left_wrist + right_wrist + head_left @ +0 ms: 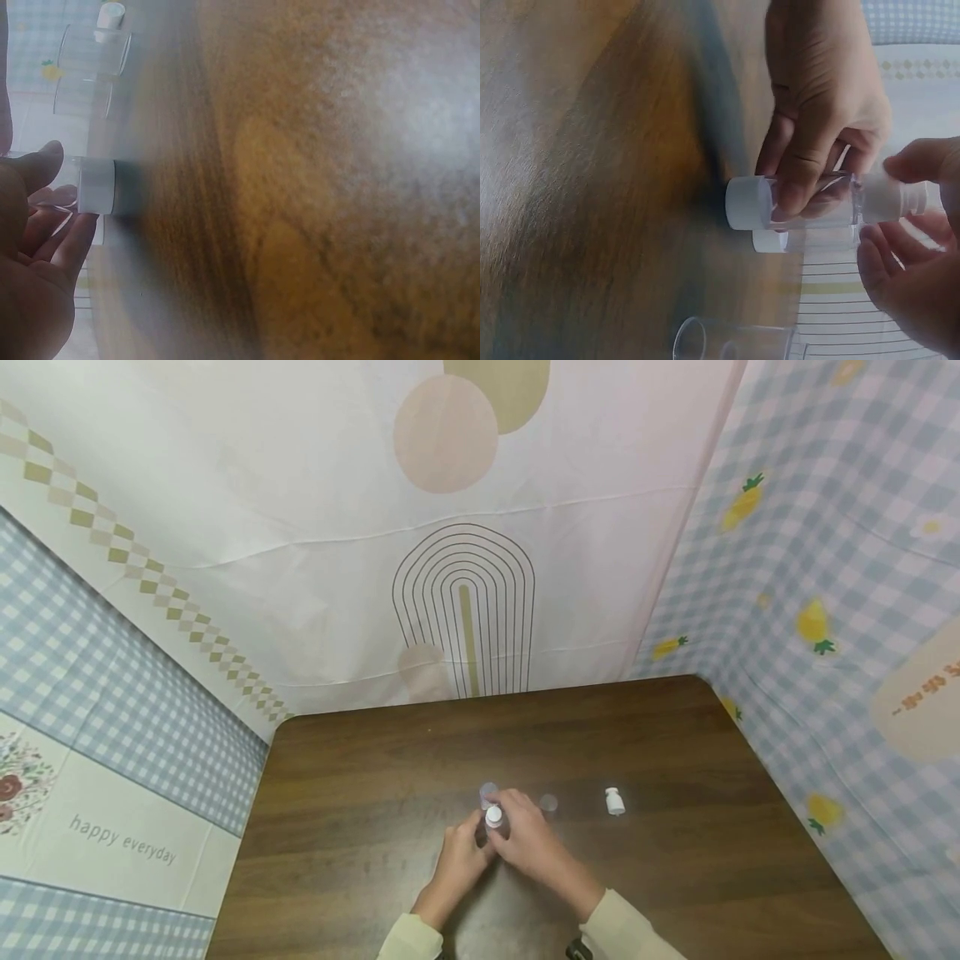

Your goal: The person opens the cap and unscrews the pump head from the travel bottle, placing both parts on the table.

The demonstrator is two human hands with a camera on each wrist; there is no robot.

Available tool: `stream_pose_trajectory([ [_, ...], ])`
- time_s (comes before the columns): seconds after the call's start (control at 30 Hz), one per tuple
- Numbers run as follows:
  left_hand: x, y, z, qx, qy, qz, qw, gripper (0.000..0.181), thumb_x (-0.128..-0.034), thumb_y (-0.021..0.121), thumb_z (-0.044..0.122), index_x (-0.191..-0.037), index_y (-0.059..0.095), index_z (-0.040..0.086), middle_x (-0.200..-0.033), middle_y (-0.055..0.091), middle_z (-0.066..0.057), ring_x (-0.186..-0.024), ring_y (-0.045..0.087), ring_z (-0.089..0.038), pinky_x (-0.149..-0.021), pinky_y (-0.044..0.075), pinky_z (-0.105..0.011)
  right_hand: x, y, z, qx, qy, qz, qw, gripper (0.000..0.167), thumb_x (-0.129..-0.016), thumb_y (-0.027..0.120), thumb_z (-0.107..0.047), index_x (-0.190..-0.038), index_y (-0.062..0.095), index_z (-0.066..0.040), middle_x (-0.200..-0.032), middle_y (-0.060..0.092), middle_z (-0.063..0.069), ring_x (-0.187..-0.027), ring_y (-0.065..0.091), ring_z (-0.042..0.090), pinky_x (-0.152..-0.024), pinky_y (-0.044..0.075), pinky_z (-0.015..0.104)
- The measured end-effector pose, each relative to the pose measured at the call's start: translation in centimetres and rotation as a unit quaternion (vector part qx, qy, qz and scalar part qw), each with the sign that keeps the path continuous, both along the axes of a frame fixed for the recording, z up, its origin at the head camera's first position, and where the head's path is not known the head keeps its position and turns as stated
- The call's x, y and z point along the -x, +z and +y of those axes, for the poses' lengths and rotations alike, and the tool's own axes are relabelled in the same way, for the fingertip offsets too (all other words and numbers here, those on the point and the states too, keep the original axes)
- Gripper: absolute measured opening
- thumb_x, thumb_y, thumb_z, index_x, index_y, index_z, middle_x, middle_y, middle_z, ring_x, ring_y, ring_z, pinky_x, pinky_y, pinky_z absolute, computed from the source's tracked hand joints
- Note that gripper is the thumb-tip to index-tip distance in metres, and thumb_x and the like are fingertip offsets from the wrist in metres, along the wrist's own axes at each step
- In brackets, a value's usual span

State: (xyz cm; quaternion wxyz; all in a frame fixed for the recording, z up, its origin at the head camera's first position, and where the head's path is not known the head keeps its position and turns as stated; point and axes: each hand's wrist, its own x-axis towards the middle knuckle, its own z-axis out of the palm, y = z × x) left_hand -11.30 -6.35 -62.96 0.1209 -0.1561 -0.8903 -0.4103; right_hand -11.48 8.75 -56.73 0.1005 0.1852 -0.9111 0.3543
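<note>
Between both hands stands a clear cylinder [814, 210] with a white base [745, 202]; a white necked piece [881, 198] sits at its top. My left hand [461, 857] grips the clear lower part with thumb and fingers. Higher up, my right hand [528, 839] pinches the white piece between thumb and fingers. The white top [493, 815] also shows from above in the head view. Close behind it is a second clear container [488, 792], whose white base [768, 241] shows in the right wrist view.
A clear cup [549, 802] stands to the right of the hands. Farther right is a small white bottle [615, 801]. The brown wooden table [360, 785] meets fabric-covered walls at its back and sides.
</note>
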Motion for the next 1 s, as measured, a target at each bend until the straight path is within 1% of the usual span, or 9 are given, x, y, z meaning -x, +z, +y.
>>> stream_pose_trajectory([
  [0.07, -0.1, 0.1, -0.1, 0.006, 0.002, -0.004, 1.0000, 0.033, -0.0780, 0.086, 0.006, -0.107, 0.071, 0.006, -0.096, 0.080, -0.012, -0.080, 0.073, -0.016, -0.071, 0.063, -0.035, 0.0, 0.0, -0.2, -0.016, -0.020, 0.016, 0.9995, 0.052, -0.077, 0.088, -0.016, -0.121, 0.065, -0.003, -0.111, 0.067, 0.008, -0.102, 0.063, 0.025, -0.090, 0.056, 0.041],
  [0.13, -0.1, 0.1, -0.1, 0.009, 0.005, -0.007, 0.9999, 0.032, -0.0787, 0.086, 0.006, -0.107, 0.071, 0.007, -0.092, 0.079, -0.010, -0.074, 0.066, -0.011, -0.067, 0.060, -0.032, 0.0, -0.1, -0.4, -0.041, -0.042, 0.031, 0.9978, 0.051, -0.076, 0.091, -0.024, -0.115, 0.064, -0.003, -0.104, 0.065, 0.007, -0.096, 0.061, 0.023, -0.085, 0.055, 0.039],
  [0.2, -0.1, 0.1, -0.1, 0.011, 0.008, -0.004, 0.9999, 0.031, -0.0784, 0.086, 0.005, -0.106, 0.071, 0.007, -0.090, 0.079, -0.008, -0.071, 0.062, -0.009, -0.064, 0.058, -0.032, 0.1, -0.1, -0.5, -0.062, -0.056, 0.037, 0.9958, 0.047, -0.076, 0.091, -0.028, -0.107, 0.065, -0.005, -0.096, 0.062, 0.005, -0.089, 0.060, 0.021, -0.079, 0.054, 0.037],
  [0.3, 0.0, 0.0, 0.0, 0.009, 0.008, 0.001, 0.9999, 0.032, -0.0773, 0.086, 0.003, -0.105, 0.071, 0.006, -0.091, 0.079, -0.009, -0.073, 0.067, -0.012, -0.065, 0.060, -0.033, 0.1, 0.0, -0.5, -0.075, -0.055, 0.036, 0.9950, 0.039, -0.076, 0.091, -0.025, -0.097, 0.064, -0.007, -0.090, 0.061, 0.002, -0.082, 0.058, 0.017, -0.072, 0.054, 0.033],
  [0.4, 0.0, -0.1, 0.1, 0.001, 0.002, 0.002, 1.0000, 0.032, -0.0770, 0.086, 0.001, -0.105, 0.071, 0.005, -0.095, 0.080, -0.012, -0.081, 0.076, -0.019, -0.071, 0.064, -0.036, 0.1, 0.0, -0.4, -0.067, -0.046, 0.035, 0.9960, 0.034, -0.075, 0.090, -0.019, -0.096, 0.066, -0.007, -0.088, 0.063, 0.002, -0.080, 0.059, 0.015, -0.069, 0.055, 0.031],
  [0.53, 0.0, -0.2, 0.1, -0.015, -0.007, -0.004, 0.9999, 0.032, -0.0776, 0.085, 0.000, -0.105, 0.070, 0.003, -0.098, 0.079, -0.015, -0.088, 0.078, -0.025, -0.075, 0.065, -0.036, 0.1, 0.1, -0.2, -0.038, -0.031, 0.028, 0.9984, 0.033, -0.076, 0.088, -0.012, -0.103, 0.069, -0.005, -0.092, 0.068, 0.002, -0.084, 0.063, 0.016, -0.074, 0.058, 0.032],
  [0.73, -0.1, -0.1, 0.0, -0.013, -0.002, -0.012, 0.9998, 0.029, -0.0777, 0.085, 0.002, -0.102, 0.070, 0.004, -0.091, 0.079, -0.013, -0.081, 0.077, -0.021, -0.070, 0.064, -0.031, 0.2, 0.4, 0.2, 0.006, -0.019, -0.002, 0.9998, 0.037, -0.080, 0.085, -0.009, -0.113, 0.069, -0.003, -0.108, 0.074, 0.009, -0.100, 0.071, 0.024, -0.089, 0.061, 0.039],
  [0.87, -0.1, -0.1, 0.0, -0.010, 0.000, -0.007, 0.9999, 0.028, -0.0783, 0.086, 0.005, -0.100, 0.070, 0.004, -0.089, 0.079, -0.013, -0.079, 0.077, -0.021, -0.069, 0.064, -0.032, 0.1, 0.9, 0.4, 0.015, -0.021, -0.017, 0.9995, 0.034, -0.081, 0.084, -0.008, -0.110, 0.069, -0.003, -0.108, 0.074, 0.010, -0.100, 0.071, 0.024, -0.088, 0.061, 0.040],
  [1.0, 0.0, -0.2, 0.1, -0.020, -0.006, 0.003, 0.9998, 0.029, -0.0779, 0.088, 0.006, -0.101, 0.070, 0.004, -0.091, 0.079, -0.016, -0.082, 0.078, -0.024, -0.071, 0.065, -0.035, 0.0, 1.3, 0.7, 0.008, -0.033, -0.009, 0.9994, 0.032, -0.079, 0.086, -0.009, -0.106, 0.070, -0.004, -0.104, 0.074, 0.007, -0.095, 0.071, 0.022, -0.086, 0.059, 0.040],
])
